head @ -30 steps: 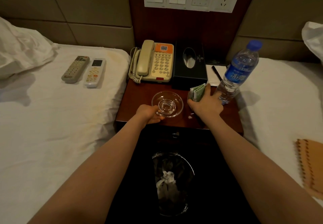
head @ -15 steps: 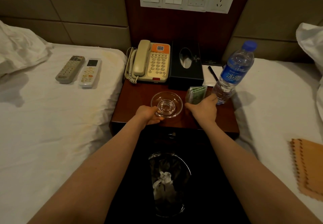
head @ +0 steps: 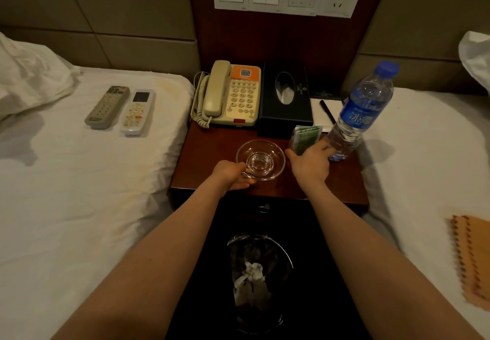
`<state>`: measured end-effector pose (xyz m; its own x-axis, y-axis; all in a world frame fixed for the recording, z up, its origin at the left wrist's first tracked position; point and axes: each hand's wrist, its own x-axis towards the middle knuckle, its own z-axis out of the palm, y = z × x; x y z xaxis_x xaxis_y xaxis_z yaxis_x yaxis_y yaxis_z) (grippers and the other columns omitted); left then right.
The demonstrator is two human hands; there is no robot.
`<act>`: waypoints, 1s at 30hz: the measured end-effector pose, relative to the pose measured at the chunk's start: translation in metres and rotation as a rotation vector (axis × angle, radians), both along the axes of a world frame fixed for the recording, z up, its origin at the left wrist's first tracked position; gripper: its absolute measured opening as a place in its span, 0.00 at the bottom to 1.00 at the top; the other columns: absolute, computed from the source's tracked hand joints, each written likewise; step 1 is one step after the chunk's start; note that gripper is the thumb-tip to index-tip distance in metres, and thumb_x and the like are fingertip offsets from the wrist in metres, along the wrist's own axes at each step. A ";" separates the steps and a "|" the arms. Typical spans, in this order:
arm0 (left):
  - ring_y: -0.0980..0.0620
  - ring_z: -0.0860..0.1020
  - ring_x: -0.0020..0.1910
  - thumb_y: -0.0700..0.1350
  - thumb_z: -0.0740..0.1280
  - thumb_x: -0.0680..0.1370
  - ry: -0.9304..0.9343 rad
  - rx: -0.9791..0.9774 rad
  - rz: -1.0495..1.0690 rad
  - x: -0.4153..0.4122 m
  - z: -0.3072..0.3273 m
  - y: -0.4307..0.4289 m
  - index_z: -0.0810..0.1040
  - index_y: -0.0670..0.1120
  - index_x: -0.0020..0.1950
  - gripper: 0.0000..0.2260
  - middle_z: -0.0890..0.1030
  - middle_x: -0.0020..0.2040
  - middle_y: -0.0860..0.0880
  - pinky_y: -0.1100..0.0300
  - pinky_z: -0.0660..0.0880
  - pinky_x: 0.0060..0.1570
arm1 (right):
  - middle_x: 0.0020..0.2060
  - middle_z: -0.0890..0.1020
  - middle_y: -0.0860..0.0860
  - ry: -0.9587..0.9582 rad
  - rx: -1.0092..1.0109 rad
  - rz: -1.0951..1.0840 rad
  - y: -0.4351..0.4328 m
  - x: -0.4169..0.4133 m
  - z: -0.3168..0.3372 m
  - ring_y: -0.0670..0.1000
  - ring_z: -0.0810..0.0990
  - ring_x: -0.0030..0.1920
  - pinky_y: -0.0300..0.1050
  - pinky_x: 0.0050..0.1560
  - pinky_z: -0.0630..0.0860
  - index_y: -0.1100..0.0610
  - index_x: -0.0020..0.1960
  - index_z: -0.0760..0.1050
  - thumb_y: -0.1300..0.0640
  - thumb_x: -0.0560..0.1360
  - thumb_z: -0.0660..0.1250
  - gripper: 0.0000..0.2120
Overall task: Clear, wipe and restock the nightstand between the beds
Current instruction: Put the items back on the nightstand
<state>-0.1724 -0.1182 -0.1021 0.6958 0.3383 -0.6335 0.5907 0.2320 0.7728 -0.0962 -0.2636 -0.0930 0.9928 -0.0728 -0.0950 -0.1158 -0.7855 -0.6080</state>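
A dark wooden nightstand stands between two white beds. A clear glass dish sits near its front edge, and my left hand grips its near-left rim. My right hand is closed around the bottom of a stack of green packets, which stands upright just right of the dish. My fingertips reach the base of a blue-capped water bottle, which leans at the nightstand's right edge.
At the back of the nightstand are a beige phone, a black tissue box and a notepad with a pen. Two remotes lie on the left bed and an orange cloth on the right bed. A lined bin with crumpled paper stands below.
My right hand has drawn back a little with the green packets, which now stand more upright. My left hand stays on the dish rim.
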 end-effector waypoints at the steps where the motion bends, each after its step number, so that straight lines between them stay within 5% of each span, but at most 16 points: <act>1: 0.57 0.78 0.19 0.39 0.58 0.81 -0.003 -0.001 -0.001 0.001 0.001 -0.002 0.70 0.32 0.65 0.16 0.81 0.48 0.36 0.68 0.75 0.21 | 0.68 0.60 0.64 0.012 -0.003 0.013 -0.002 0.000 0.000 0.66 0.71 0.64 0.54 0.59 0.73 0.64 0.74 0.49 0.48 0.71 0.72 0.44; 9: 0.54 0.79 0.25 0.39 0.59 0.81 -0.009 -0.031 0.033 0.008 0.002 -0.020 0.68 0.32 0.66 0.16 0.80 0.55 0.35 0.67 0.76 0.23 | 0.62 0.73 0.63 0.013 -0.250 0.159 -0.026 0.009 0.001 0.63 0.74 0.60 0.54 0.55 0.72 0.61 0.67 0.65 0.53 0.80 0.58 0.19; 13: 0.52 0.79 0.32 0.40 0.60 0.81 0.003 -0.041 0.026 0.009 0.006 -0.023 0.68 0.32 0.66 0.17 0.81 0.43 0.40 0.67 0.77 0.25 | 0.60 0.75 0.63 -0.008 -0.339 0.212 -0.028 0.014 0.000 0.63 0.75 0.59 0.54 0.53 0.73 0.61 0.67 0.65 0.53 0.81 0.56 0.17; 17: 0.52 0.79 0.27 0.39 0.58 0.82 0.023 -0.007 -0.036 0.007 0.011 -0.021 0.65 0.32 0.69 0.18 0.79 0.57 0.33 0.65 0.77 0.23 | 0.59 0.75 0.63 -0.038 -0.389 0.242 -0.031 0.018 0.000 0.64 0.75 0.60 0.54 0.53 0.74 0.61 0.68 0.64 0.56 0.81 0.57 0.17; 22: 0.53 0.79 0.26 0.45 0.57 0.82 0.038 0.071 -0.129 0.001 0.017 -0.019 0.63 0.32 0.70 0.21 0.79 0.58 0.33 0.63 0.77 0.27 | 0.58 0.77 0.63 -0.083 -0.518 0.222 -0.038 0.012 0.007 0.64 0.78 0.56 0.54 0.49 0.75 0.56 0.72 0.56 0.61 0.79 0.59 0.24; 26: 0.41 0.82 0.48 0.44 0.56 0.82 0.072 0.166 -0.169 -0.002 0.029 -0.013 0.66 0.34 0.68 0.18 0.80 0.56 0.34 0.57 0.77 0.39 | 0.56 0.77 0.61 -0.173 -0.412 0.188 -0.037 -0.001 0.014 0.64 0.79 0.53 0.54 0.45 0.74 0.60 0.68 0.58 0.60 0.77 0.60 0.22; 30: 0.50 0.75 0.30 0.43 0.57 0.81 0.049 0.337 -0.159 -0.010 0.046 0.001 0.73 0.36 0.60 0.14 0.78 0.37 0.43 0.62 0.73 0.32 | 0.57 0.77 0.61 -0.243 -0.329 0.258 -0.021 -0.014 0.031 0.64 0.79 0.53 0.53 0.46 0.74 0.61 0.70 0.58 0.60 0.77 0.60 0.23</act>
